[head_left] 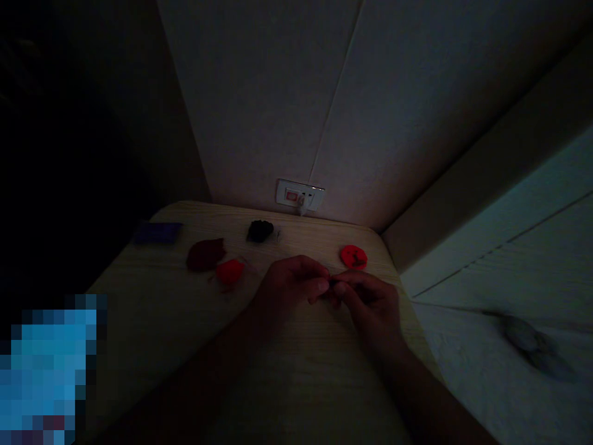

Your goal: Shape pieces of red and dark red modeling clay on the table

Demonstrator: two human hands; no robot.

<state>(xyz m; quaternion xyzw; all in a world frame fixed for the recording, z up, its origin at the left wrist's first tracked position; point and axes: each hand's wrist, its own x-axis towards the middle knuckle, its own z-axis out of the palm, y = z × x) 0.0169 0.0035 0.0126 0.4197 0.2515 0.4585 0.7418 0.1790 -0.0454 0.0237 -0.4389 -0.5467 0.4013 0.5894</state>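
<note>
The scene is very dark. My left hand (291, 281) and my right hand (368, 306) meet fingertip to fingertip above a small pale wooden table (152, 346). Both pinch something tiny and dark between them; I cannot make out what it is. Behind my hands lie soft lumps: a bright red flat disc (353, 257) just beyond my right hand, a small red lump (230, 271) and a dark red lump (205, 254) to the left, and a black lump (260, 230) near the wall.
A purple block (157, 232) lies at the table's far left edge. A wall socket (300, 195) with a plug sits above the table's back edge. A pale floor or surface with a grey object (532, 343) lies to the right. A blurred blue patch fills the lower left corner.
</note>
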